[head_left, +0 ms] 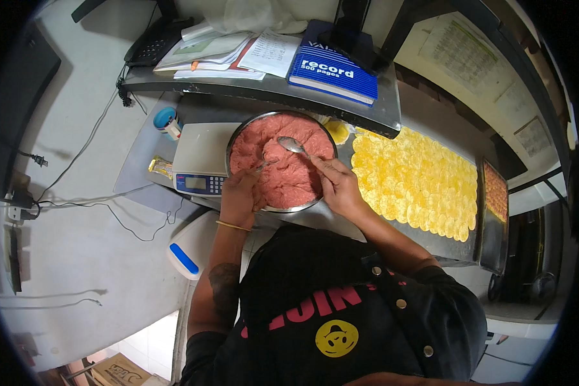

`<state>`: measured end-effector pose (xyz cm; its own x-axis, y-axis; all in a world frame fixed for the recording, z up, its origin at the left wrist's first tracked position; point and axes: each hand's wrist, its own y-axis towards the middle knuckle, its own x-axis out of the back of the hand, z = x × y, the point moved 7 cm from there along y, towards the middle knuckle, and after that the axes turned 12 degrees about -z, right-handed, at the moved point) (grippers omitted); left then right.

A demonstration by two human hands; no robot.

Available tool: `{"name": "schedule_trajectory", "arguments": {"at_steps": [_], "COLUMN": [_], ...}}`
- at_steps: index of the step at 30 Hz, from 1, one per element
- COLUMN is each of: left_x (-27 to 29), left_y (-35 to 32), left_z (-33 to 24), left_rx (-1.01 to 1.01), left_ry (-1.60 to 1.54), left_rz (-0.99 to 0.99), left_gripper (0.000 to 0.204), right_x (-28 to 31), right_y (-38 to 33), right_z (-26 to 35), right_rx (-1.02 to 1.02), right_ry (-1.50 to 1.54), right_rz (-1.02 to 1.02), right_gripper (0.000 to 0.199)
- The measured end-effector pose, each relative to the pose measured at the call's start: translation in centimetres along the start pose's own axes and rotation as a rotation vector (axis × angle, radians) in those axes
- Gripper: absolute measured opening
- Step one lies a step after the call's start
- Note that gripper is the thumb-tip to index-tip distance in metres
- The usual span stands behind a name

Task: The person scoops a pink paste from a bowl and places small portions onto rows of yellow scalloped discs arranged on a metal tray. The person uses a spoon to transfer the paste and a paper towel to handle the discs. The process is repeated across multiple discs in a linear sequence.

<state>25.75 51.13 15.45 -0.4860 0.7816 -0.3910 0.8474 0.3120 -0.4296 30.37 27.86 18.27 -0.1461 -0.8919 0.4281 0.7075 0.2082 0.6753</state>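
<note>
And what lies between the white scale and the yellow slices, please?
The head view shows a metal bowl of pink mixture, the left hand at its left edge, the right hand holding a spoon, and a yellow item by the upper right rim.

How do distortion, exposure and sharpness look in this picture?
Head view: black rim, and the shelf edge bows; head view: the floor at lower left is nearly washed out; head view: the spoon shines, and the left hand and right hand look fairly sharp; head view: the posted sheet is illegible.
</note>
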Motion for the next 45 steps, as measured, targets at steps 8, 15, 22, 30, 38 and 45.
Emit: {"name": "schedule_trajectory", "arguments": {"at_steps": [8,15,22,30,38,45], "left_x": [-0.4,0.5,1.4,1.1,-4.4,-2.8], "left_y": [0.6,0.5,1.6,1.9,2.8,4.7], "left_z": [-0.6,-0.7,-1.1,-2.6,-3.7,-4.9], "left_rx": [-0.065,0.04,-0.034,-0.074,-1.046,-0.999], "left_ry": [0.17,0.027,0.236,0.38,1.151,1.138], "left_rz": [-0.008,0.052,0.096,0.083,0.058,-0.094], "left_gripper": [0.009,0.019,0.019,0.02,0.021,0.021], "right_x": [-1.3,0.0,0.4,1.2,-3.2,1.0], "right_y": [0.0,-0.3,2.3,2.0,3.4,2.8], "right_z": [1.1,-1.4,-1.0,-3.4,-0.1,0.7], "right_rx": [0.102,0.106,0.219,0.209,-0.039,-0.132], "right_ry": [-0.029,-0.128,-0.173,-0.29,-0.093,-0.177], "right_rz": [0.084,0.078,0.131,0.189,0.176,0.143], "right_gripper": [0.055,0.058,0.065,0.064,0.049,0.047]}}
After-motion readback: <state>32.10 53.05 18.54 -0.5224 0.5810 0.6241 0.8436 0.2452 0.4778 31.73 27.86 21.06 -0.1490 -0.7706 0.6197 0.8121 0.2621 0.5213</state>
